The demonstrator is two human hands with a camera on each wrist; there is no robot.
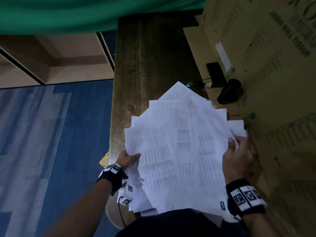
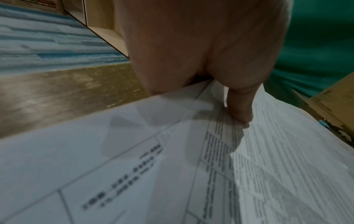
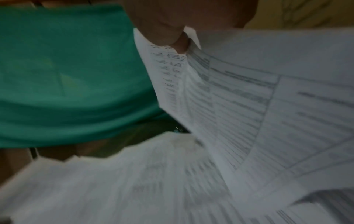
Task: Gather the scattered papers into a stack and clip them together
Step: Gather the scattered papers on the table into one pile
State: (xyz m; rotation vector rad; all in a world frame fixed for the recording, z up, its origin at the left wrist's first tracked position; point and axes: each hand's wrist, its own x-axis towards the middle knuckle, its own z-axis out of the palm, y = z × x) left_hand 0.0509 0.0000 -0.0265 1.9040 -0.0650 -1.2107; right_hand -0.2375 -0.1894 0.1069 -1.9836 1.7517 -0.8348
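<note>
A loose, fanned bundle of printed white papers (image 1: 177,147) is held up over the near end of the dark wooden table (image 1: 145,65). My left hand (image 1: 130,157) pinches the bundle's left edge, thumb on top; the left wrist view shows that thumb (image 2: 239,106) pressing the sheets (image 2: 172,166). My right hand (image 1: 237,151) grips the right edge, and its fingers (image 3: 172,37) pinch the sheets (image 3: 249,106) in the right wrist view. The sheets' corners stick out unevenly. A small blue binder clip (image 1: 187,85) lies on the table beyond the papers.
Large cardboard boxes (image 1: 265,65) line the right side. A black phone (image 1: 215,72), a black cylinder (image 1: 229,91) and a small keyring-like thing (image 1: 206,84) lie near them. Green cloth (image 1: 85,12) hangs at the far end. Blue carpet (image 1: 42,142) lies left of the table.
</note>
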